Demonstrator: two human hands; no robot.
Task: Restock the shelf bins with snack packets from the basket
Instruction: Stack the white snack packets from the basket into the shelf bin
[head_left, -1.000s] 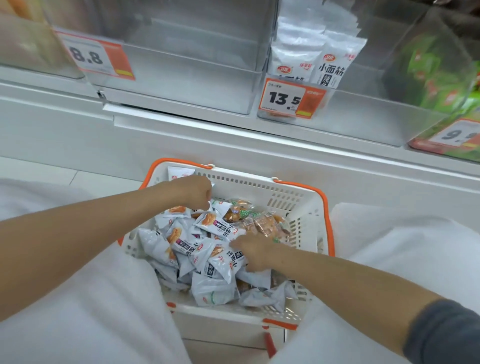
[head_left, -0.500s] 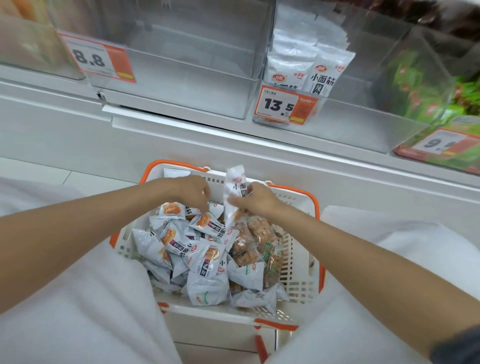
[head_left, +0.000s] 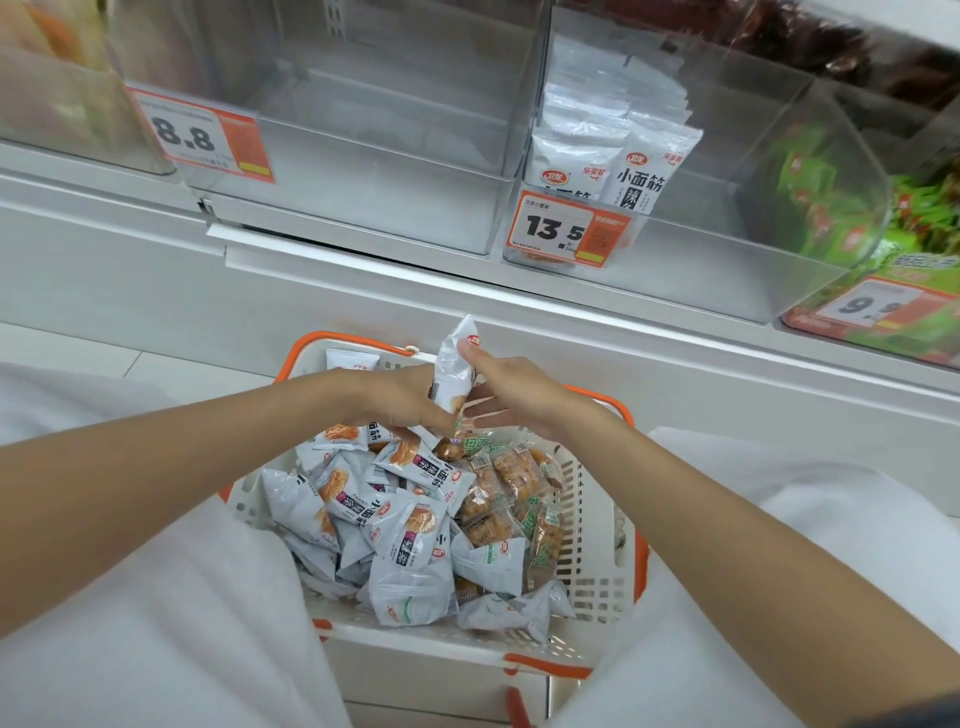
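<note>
A white basket (head_left: 592, 519) w/ an orange rim sits low, between the person's 2 knees in white cloth (head_left: 156, 597). It is right in front of the shelf (head_left: 363, 301). The basket is full of snacks. On its left side lie lots of white packets (head_left: 395, 525) w/ orange pics & dark writing. On its right side lie clear packets (head_left: 511, 478) w/ brown snacks inside & green print.

Both hands are up over the far end of the basket. The left hand (head_left: 408, 402) has its fingers curled round one white packet (head_left: 452, 371) & holds it standing up, top end pointing at the shelf. Under that same hand more packets are bunched up; can't tell if it holds those too. The right hand (head_left: 519, 395) is wide, fingers straight & spread. Its thumb touches the white packet nr the top, & its fingers reach toward the left hand, just under the packet.

Up on the shelf, clear bins stand in a row. The left bin (head_left: 374, 156) has an orange & white 8.8 tag (head_left: 200, 137) on its front corner. The middle bin (head_left: 727, 171) has a 13.5 tag (head_left: 566, 228), & standing packets (head_left: 608, 150), white ones, fill its left side in a row going back. They have the same red logo as the one in the hand. Far right, green packets (head_left: 831, 197) show thru a curved clear wall. A blurry tag (head_left: 878, 306) below them starts w/ 9; the rest can't be read.
</note>
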